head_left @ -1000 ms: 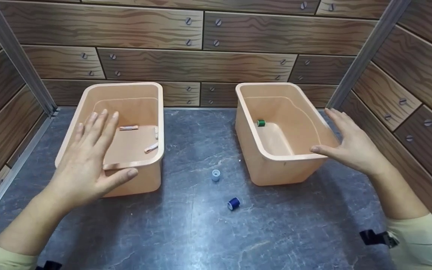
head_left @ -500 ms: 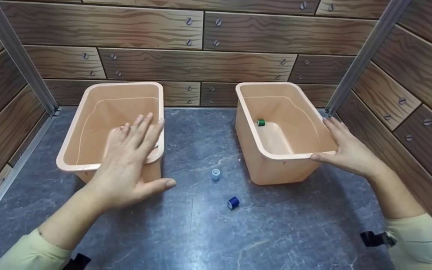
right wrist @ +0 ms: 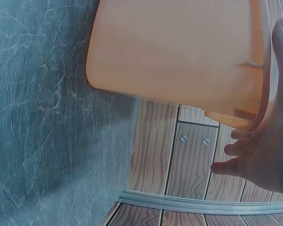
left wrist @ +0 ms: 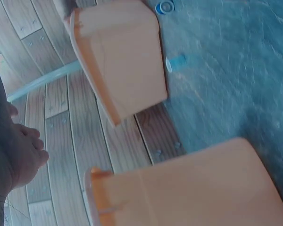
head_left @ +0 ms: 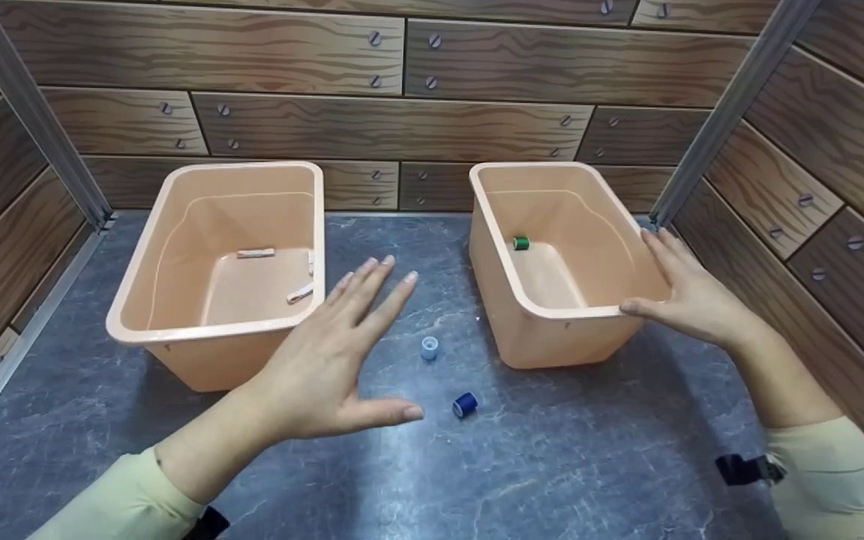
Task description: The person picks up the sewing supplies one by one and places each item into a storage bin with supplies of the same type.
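Observation:
Over the tabletop, my left hand [head_left: 319,360] is spread with straight fingers and holds nothing; it hovers by the front right corner of the left bin [head_left: 229,360]. My right hand [head_left: 694,304] rests at the near right corner of the right bin [head_left: 544,341], thumb by the front rim, fingers along the outer side. Between the bins lie a light blue thread spool [head_left: 430,348], standing upright, and a dark blue thread spool [head_left: 465,405], on its side. Inside the right bin is a green thread spool [head_left: 521,243]. The left bin contains several small pale folded pieces [head_left: 256,253], kind unclear.
Both bins are peach plastic and stand on a dark marbled tabletop [head_left: 589,450]. Behind them rises a wood-plank patterned wall [head_left: 394,124], with side panels and a metal post [head_left: 728,112] at the right back corner.
My left hand has swept right, from over the left bin to the space beside it. My right hand has settled slightly closer onto the right bin's corner. The spools have stayed put.

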Demonstrator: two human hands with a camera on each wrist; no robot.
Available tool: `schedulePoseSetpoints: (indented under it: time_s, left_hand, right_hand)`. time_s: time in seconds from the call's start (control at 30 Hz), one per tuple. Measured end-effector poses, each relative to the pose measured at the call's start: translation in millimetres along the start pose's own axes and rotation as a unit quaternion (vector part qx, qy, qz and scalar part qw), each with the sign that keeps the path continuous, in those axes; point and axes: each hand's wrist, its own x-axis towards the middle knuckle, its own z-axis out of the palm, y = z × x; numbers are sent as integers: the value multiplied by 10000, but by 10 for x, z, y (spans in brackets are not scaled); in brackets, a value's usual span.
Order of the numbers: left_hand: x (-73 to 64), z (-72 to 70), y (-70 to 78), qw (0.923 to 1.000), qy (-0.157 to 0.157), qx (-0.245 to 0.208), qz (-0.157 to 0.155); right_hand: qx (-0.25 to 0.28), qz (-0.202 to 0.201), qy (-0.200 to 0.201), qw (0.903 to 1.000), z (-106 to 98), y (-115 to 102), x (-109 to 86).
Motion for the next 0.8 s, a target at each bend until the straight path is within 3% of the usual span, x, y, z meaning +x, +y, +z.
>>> schedulePoseSetpoints:
  time_s: [0.27,0.5,0.8]
  left_hand:
    - [88,240,42,9986,-278,-438,79]
    - [107,527,-5,9948,-197,-981,169]
    - [103,880,-36,9785,-85,-2061,-10]
  right_hand:
    - [17,-50,-39,10000,10,54,8]
    - [84,-82,-63,9999,45,60,15]
    - [45,75,-163,9998,35,47,15]
